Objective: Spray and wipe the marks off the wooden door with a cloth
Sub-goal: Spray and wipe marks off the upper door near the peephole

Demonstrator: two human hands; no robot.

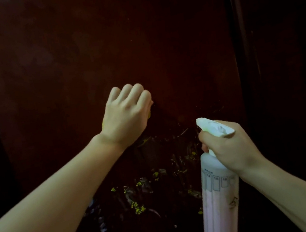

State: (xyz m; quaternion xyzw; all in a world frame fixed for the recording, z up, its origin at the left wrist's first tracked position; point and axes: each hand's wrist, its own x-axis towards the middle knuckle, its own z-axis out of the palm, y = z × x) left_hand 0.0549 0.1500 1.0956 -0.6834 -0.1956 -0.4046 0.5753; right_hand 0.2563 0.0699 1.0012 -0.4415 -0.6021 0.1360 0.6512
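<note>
Pretty dark shot, so a lot of this is hard to read. Far left is basically black, and I can't tell if that strip is wall or frame.

The left arm comes in from the bottom left corner, cut off above the forearm. The left hand (127, 113) is pressed against the wooden door (77, 47) about mid-height, knuckles facing the camera, fingers curled under. The hand hides nearly all of the cloth (149, 114). Only a thin yellowish sliver peeks out at the thumb side, plus a hint at the heel of the palm. So the fingers look bunched around it, but how much cloth there is or how it's folded, no idea.

Below and to the right of that hand the door's dark red-brown surface gets messy: the marks (138, 208) are yellow-green specks and pale greyish smears running down to the bottom edge, where they're cut off.

Further right, the right hand (231, 147) grips the neck of a white spray bottle (219, 201), fingers wrapped round under the head, nozzle pointing up-left at the door. Whether a finger is on the trigger is hidden. The bottle's base runs out of frame, and the printing on it is too blurry to read.

The far right is a dark vertical edge, then black.
</note>
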